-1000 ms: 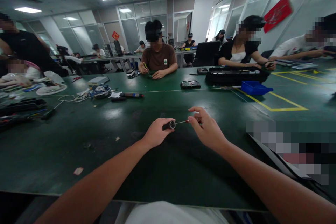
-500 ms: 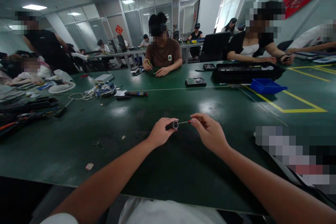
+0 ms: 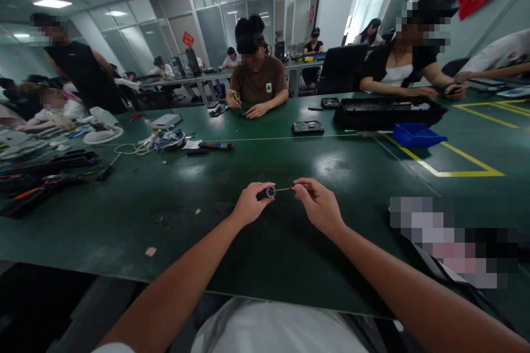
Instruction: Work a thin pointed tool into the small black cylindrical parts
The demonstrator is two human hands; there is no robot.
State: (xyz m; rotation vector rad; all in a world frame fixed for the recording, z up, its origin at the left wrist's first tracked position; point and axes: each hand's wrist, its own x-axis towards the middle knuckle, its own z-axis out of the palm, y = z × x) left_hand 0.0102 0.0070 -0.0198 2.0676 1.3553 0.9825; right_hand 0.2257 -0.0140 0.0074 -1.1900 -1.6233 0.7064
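over the desk point(image 3: 265, 265), past its near edge, the left hand point(image 3: 249, 204) grips a black cylinder point(image 3: 265, 193); the right hand point(image 3: 322, 205) pinches a red-handled screwdriver point(image 3: 292, 188).

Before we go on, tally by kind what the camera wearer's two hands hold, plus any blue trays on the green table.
Dark cylinder, in the left hand: 1
Screwdriver, in the right hand: 1
Blue tray: 1
Total: 3
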